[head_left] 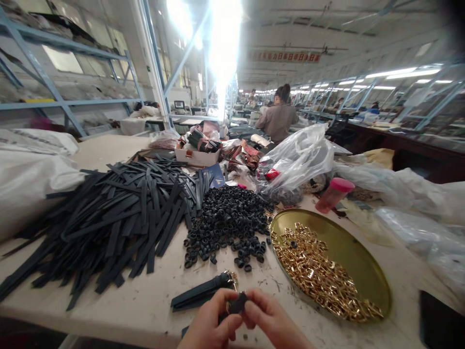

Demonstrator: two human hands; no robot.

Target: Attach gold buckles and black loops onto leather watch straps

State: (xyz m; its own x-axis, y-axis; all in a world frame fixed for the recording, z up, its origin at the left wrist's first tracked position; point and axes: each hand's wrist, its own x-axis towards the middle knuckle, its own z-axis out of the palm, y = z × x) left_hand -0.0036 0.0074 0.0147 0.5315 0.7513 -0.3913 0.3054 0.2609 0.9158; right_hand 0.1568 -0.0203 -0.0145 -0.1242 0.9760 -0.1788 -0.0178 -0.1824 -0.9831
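Near the table's front edge, my left hand (214,320) and my right hand (268,315) meet, fingers pinched on a short dark strap (238,304). A glint of metal shows beside it, too small to make out. Just beyond my left hand lies a small stack of finished-looking dark straps (201,290) with gold buckles (230,278) at one end. Farther off is a heap of small black loops (232,213). To the right, gold buckles (319,266) cover part of a round gold tray (366,261). A large pile of dark strips (123,213) spreads over the left.
A red-lidded pink jar (332,196) stands behind the tray. Clear plastic bags (300,160) and a white box (196,157) with strips sit farther back. A black flat object (441,317) lies at the right edge. A person (279,116) stands in the background.
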